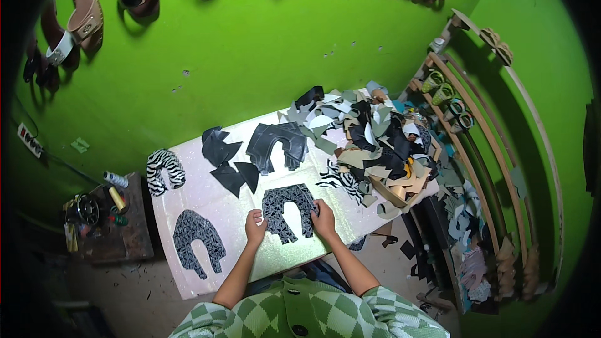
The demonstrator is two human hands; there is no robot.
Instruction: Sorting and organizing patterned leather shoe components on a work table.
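Left hand [255, 228] is touching the left edge of the patterned U-shaped piece [283, 194], near on the table [244, 261]; can't tell if pinching. Right hand [323, 220] is pinching its right edge. Black cutout [264, 142] is lying beyond, scrap pile [378, 141] far right.

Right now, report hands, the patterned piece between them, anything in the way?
Left hand at left edge of patterned piece, right hand at right edge; grips unclear. Piece spread out between them. Scrap heap right, apart.
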